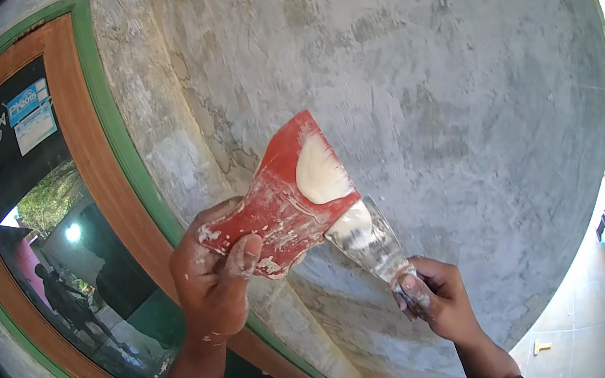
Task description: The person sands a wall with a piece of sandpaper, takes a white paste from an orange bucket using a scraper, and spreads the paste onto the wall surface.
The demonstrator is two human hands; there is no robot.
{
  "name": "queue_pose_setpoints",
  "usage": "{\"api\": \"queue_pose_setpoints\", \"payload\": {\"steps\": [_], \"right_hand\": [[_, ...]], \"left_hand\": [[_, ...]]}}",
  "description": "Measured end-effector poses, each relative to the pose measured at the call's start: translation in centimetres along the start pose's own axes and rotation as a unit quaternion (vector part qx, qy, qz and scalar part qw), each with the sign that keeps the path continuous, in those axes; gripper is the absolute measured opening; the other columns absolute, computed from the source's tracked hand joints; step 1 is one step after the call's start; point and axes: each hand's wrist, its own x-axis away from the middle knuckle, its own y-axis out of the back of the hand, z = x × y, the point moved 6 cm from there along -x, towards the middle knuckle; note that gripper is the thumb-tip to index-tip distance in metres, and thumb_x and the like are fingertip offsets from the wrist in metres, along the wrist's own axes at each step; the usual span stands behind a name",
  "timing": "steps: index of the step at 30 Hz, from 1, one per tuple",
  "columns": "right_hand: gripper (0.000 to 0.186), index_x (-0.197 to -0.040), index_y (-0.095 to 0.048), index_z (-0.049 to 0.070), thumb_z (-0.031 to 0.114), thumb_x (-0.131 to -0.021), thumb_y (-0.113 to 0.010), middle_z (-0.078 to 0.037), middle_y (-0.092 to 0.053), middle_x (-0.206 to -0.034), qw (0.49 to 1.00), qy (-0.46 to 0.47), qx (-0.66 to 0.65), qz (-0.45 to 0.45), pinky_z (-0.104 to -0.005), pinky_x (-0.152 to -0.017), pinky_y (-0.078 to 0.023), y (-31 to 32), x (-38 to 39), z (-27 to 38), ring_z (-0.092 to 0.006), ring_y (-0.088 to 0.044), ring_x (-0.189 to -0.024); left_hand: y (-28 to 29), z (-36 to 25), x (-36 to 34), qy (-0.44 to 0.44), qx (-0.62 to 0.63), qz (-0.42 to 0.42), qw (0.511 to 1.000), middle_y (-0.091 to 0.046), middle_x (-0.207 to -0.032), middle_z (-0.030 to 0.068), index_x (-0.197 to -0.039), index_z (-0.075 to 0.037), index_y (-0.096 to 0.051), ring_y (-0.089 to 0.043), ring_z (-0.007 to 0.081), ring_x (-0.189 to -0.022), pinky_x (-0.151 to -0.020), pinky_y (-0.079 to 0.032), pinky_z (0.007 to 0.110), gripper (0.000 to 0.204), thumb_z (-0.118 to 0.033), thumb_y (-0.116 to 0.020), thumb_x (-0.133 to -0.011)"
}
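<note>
A person is holding a red putty spreader [274, 207] and a metal putty knife [382, 249] before a gray plastered wall [459, 87].

The left hand [215, 284] is clamping the spreader's narrow end, thumb pressing its face; the right hand [441, 297] is gripping the knife's handle, to the spreader's lower right. A white putty mound [321, 173] is sitting on the spreader's broad end, and a putty smear [353, 226] is coating the knife's blade, which is overlapping the spreader's edge. A wood-framed glass door [73, 90] is standing left of the spreader.
</note>
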Motion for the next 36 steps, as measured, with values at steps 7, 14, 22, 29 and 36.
{"api": "queue_pose_setpoints", "payload": {"steps": [7,14,22,29,36], "right_hand": [[0.015,-0.093,-0.063,0.0,0.014,-0.091,-0.056,0.001,-0.055,-0.067,0.999,-0.011,-0.029,0.006,-0.0218,-0.051,-0.036,-0.5,0.4,-0.3,-0.0049,-0.047,-0.059],[0.025,-0.091,-0.062,-0.001,0.023,-0.092,-0.056,-0.002,-0.056,-0.065,0.996,0.059,-0.072,0.0,-0.0208,-0.044,-0.034,0.0,-0.1,-0.1,-0.006,-0.045,-0.05],[0.02,-0.088,-0.063,0.0,0.019,-0.091,-0.057,-0.001,-0.053,-0.062,0.996,-0.085,-0.024,0.001,-0.0217,-0.044,-0.032,-1.4,2.7,-4.3,-0.0058,-0.043,-0.048],[0.017,-0.101,-0.063,0.0,0.008,-0.086,-0.061,-0.004,-0.059,-0.075,0.999,-0.009,-0.049,-0.015,-0.0218,-0.056,-0.04,-2.9,1.1,-4.7,-0.0094,-0.052,-0.062],[0.044,-0.11,-0.062,0.002,-0.008,-0.068,-0.066,-0.014,-0.057,-0.093,0.94,0.215,0.256,-0.07,-0.0264,-0.071,-0.045,-3.8,2.2,-5.8,-0.0246,-0.058,-0.081]], "left_hand": [[-1.2,0.8,3.9,-0.047,-0.142,0.109,0.983,-0.061,-0.101,0.0176,-0.112,0.008,-0.049,-0.06,0.0161,-0.088,-0.079,-0.049,0.029,0.029,-0.004,-0.056,-0.087],[0.1,4.4,7.1,0.179,-0.048,0.033,0.982,-0.062,-0.093,0.0084,-0.107,0.005,-0.053,-0.058,0.0109,-0.087,-0.077,-0.049,0.026,0.021,-0.001,-0.051,-0.087],[1.8,2.8,7.2,0.161,0.035,-0.035,0.986,-0.06,-0.099,0.0093,-0.109,0.005,-0.05,-0.057,0.0095,-0.088,-0.077,-0.048,0.025,0.02,-0.004,-0.051,-0.091],[2.5,5.7,12.4,0.429,0.115,-0.042,0.895,-0.063,-0.094,0.0105,-0.106,0.004,-0.052,-0.062,0.0131,-0.083,-0.072,-0.052,0.027,0.018,-0.002,-0.052,-0.089],[2.7,4.7,12.5,0.515,0.282,-0.077,0.805,-0.063,-0.098,0.0142,-0.108,0.005,-0.052,-0.065,0.0217,-0.084,-0.074,-0.056,0.033,0.023,-0.006,-0.054,-0.087]]}}
